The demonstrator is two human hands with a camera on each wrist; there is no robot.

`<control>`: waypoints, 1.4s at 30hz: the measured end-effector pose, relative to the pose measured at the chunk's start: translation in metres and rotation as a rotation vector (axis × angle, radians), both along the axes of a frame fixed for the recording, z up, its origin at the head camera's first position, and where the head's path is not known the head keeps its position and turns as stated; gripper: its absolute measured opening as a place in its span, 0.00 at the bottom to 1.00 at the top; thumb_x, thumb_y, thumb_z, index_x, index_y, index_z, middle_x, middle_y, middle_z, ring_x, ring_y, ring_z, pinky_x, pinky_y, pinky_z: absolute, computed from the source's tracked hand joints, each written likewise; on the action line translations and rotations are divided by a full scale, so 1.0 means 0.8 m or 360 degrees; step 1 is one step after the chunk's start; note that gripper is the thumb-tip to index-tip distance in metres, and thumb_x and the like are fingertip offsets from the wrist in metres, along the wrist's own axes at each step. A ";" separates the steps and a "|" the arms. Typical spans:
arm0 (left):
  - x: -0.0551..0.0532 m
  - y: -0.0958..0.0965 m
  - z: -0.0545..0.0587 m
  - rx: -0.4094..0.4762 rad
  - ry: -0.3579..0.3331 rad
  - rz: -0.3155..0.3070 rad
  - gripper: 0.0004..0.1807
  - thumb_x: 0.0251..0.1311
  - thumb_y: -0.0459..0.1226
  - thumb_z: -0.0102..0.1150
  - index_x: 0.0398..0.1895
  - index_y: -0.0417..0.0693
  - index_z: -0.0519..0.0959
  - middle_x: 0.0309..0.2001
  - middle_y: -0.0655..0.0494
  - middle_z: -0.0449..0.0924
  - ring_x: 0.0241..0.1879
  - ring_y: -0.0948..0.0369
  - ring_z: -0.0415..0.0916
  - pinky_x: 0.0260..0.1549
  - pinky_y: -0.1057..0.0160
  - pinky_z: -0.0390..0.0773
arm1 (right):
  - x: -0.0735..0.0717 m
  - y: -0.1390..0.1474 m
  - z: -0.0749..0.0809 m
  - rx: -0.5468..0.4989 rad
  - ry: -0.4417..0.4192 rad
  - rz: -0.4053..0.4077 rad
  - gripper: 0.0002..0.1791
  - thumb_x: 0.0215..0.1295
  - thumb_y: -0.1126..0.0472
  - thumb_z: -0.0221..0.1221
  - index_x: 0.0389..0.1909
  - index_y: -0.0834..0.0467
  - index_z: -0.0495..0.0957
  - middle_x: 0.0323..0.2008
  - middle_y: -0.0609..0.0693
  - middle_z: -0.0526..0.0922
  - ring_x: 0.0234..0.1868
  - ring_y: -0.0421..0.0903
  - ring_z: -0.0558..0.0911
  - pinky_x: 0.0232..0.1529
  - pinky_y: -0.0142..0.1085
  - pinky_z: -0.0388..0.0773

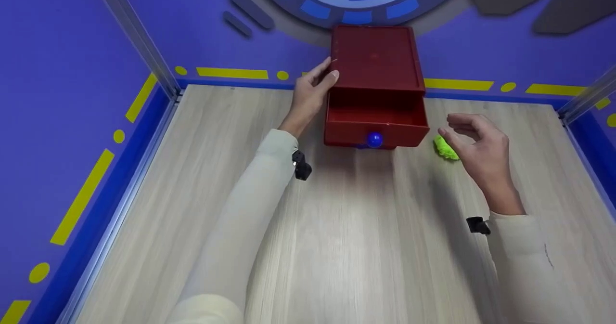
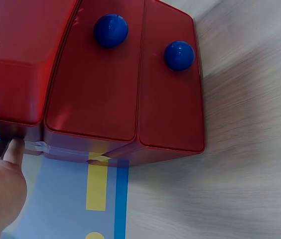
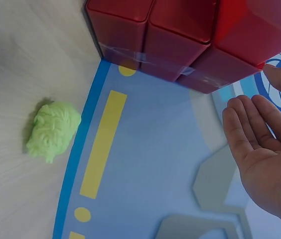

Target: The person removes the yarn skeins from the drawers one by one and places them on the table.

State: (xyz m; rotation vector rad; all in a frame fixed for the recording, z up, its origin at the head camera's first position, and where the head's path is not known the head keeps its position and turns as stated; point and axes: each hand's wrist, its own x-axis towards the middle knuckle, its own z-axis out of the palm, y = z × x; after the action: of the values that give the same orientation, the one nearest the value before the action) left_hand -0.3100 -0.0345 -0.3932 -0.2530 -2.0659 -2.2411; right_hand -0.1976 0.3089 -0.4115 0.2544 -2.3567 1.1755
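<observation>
A red drawer cabinet (image 1: pixel 375 57) stands against the back wall, its top drawer (image 1: pixel 377 135) pulled out so the red inside shows. That drawer has a round blue knob (image 1: pixel 374 139). Two lower drawers with blue knobs (image 2: pixel 179 55) are closed in the left wrist view. My left hand (image 1: pixel 309 95) rests against the cabinet's left side, thumb and fingertips touching near the upper front edge. To the right of the open drawer, my right hand (image 1: pixel 481 148) is raised with relaxed, slightly bent fingers, holding nothing. A yellow-green fuzzy ball (image 3: pixel 54 130) lies on the table, partly behind that hand in the head view.
The pale wood-grain table (image 1: pixel 346 247) is bounded by blue printed walls (image 1: pixel 226 40) at the back and sides. Metal corner posts (image 1: pixel 139 35) rise at the back left and back right.
</observation>
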 end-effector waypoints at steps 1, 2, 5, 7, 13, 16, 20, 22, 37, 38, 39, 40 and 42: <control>0.000 0.000 0.000 -0.0002 -0.0001 0.0004 0.29 0.76 0.39 0.64 0.77 0.45 0.72 0.78 0.52 0.68 0.75 0.65 0.64 0.66 0.73 0.68 | 0.001 -0.001 0.000 -0.0007 0.0004 0.0004 0.18 0.63 0.67 0.76 0.53 0.64 0.88 0.51 0.55 0.88 0.47 0.31 0.83 0.54 0.21 0.76; 0.000 0.000 0.000 -0.0002 -0.0004 0.0007 0.29 0.76 0.39 0.64 0.77 0.46 0.72 0.78 0.52 0.68 0.75 0.66 0.63 0.66 0.73 0.68 | 0.001 -0.001 0.001 -0.0010 0.0007 0.0008 0.17 0.63 0.67 0.76 0.53 0.64 0.88 0.51 0.54 0.88 0.47 0.31 0.83 0.54 0.21 0.76; 0.000 0.000 0.000 -0.0010 -0.0009 0.0017 0.29 0.76 0.40 0.64 0.77 0.46 0.73 0.78 0.53 0.68 0.75 0.66 0.63 0.66 0.74 0.68 | 0.003 -0.003 0.001 -0.0026 0.0008 0.0018 0.18 0.63 0.68 0.75 0.53 0.65 0.88 0.51 0.55 0.89 0.47 0.31 0.83 0.55 0.22 0.76; 0.000 0.000 0.000 -0.0010 -0.0013 0.0017 0.29 0.76 0.40 0.65 0.77 0.46 0.73 0.78 0.53 0.68 0.75 0.67 0.63 0.66 0.75 0.67 | 0.004 -0.003 0.001 -0.0038 0.0008 0.0024 0.18 0.63 0.69 0.75 0.53 0.65 0.88 0.51 0.56 0.88 0.47 0.31 0.83 0.55 0.22 0.76; -0.001 0.000 -0.002 -0.0025 0.0009 0.0014 0.29 0.77 0.40 0.63 0.77 0.46 0.72 0.78 0.51 0.67 0.76 0.65 0.63 0.66 0.74 0.68 | 0.009 -0.007 0.005 -0.0098 0.0000 0.0040 0.18 0.63 0.73 0.74 0.53 0.68 0.87 0.51 0.59 0.88 0.47 0.34 0.84 0.57 0.24 0.77; -0.001 0.000 -0.002 -0.0016 0.0018 0.0009 0.29 0.77 0.39 0.63 0.78 0.45 0.72 0.78 0.51 0.67 0.76 0.65 0.63 0.66 0.73 0.68 | 0.013 -0.010 0.008 -0.0137 0.0003 0.0062 0.18 0.63 0.73 0.73 0.54 0.68 0.87 0.51 0.60 0.87 0.48 0.37 0.85 0.57 0.25 0.77; -0.001 0.000 -0.002 0.0006 0.0018 0.0006 0.29 0.77 0.38 0.62 0.78 0.44 0.71 0.78 0.50 0.67 0.75 0.65 0.64 0.66 0.73 0.68 | 0.019 -0.014 0.011 -0.0158 0.0035 0.0108 0.19 0.61 0.74 0.74 0.53 0.68 0.87 0.50 0.59 0.87 0.49 0.40 0.85 0.57 0.26 0.78; -0.001 0.001 -0.002 0.0012 0.0017 0.0008 0.29 0.77 0.38 0.62 0.77 0.44 0.71 0.78 0.49 0.67 0.75 0.65 0.64 0.66 0.73 0.69 | 0.021 -0.016 0.013 -0.0151 0.0059 0.0123 0.19 0.61 0.74 0.74 0.53 0.68 0.87 0.50 0.58 0.87 0.49 0.39 0.85 0.57 0.26 0.78; -0.003 0.001 -0.003 -0.0008 0.0005 0.0018 0.29 0.77 0.39 0.63 0.77 0.45 0.72 0.78 0.51 0.68 0.76 0.66 0.63 0.66 0.74 0.67 | 0.045 -0.035 0.029 -0.0083 0.0233 0.0225 0.22 0.53 0.83 0.74 0.51 0.73 0.85 0.48 0.62 0.87 0.51 0.42 0.85 0.58 0.27 0.79; -0.003 0.001 -0.003 -0.0011 0.0003 0.0020 0.29 0.77 0.39 0.63 0.77 0.45 0.72 0.78 0.51 0.68 0.76 0.66 0.63 0.66 0.74 0.67 | 0.046 -0.037 0.030 -0.0087 0.0249 0.0232 0.23 0.52 0.84 0.74 0.51 0.73 0.86 0.48 0.62 0.87 0.51 0.42 0.85 0.58 0.27 0.79; -0.003 0.002 -0.003 -0.0011 0.0003 0.0021 0.29 0.77 0.39 0.63 0.77 0.44 0.72 0.78 0.51 0.68 0.76 0.66 0.63 0.66 0.74 0.67 | 0.048 -0.039 0.031 -0.0091 0.0264 0.0237 0.23 0.51 0.85 0.73 0.50 0.73 0.86 0.48 0.62 0.87 0.51 0.42 0.85 0.58 0.28 0.79; -0.004 0.002 -0.003 -0.0014 0.0005 0.0022 0.29 0.77 0.39 0.63 0.77 0.44 0.72 0.78 0.51 0.68 0.76 0.65 0.63 0.66 0.74 0.67 | 0.049 -0.040 0.031 -0.0101 0.0280 0.0244 0.24 0.50 0.86 0.73 0.50 0.72 0.86 0.48 0.62 0.87 0.50 0.42 0.86 0.58 0.28 0.79; -0.003 0.001 -0.003 -0.0017 0.0006 0.0018 0.29 0.77 0.39 0.63 0.77 0.44 0.72 0.78 0.51 0.68 0.76 0.65 0.63 0.66 0.74 0.67 | 0.052 -0.045 0.031 -0.0127 0.0308 0.0261 0.24 0.49 0.87 0.73 0.49 0.72 0.86 0.47 0.62 0.87 0.50 0.43 0.86 0.58 0.28 0.79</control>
State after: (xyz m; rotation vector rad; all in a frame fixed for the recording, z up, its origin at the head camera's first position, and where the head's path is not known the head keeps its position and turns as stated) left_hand -0.3126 -0.0339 -0.3956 -0.2454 -2.0728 -2.2223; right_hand -0.1562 0.2732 -0.3863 0.5186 -2.1483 1.2572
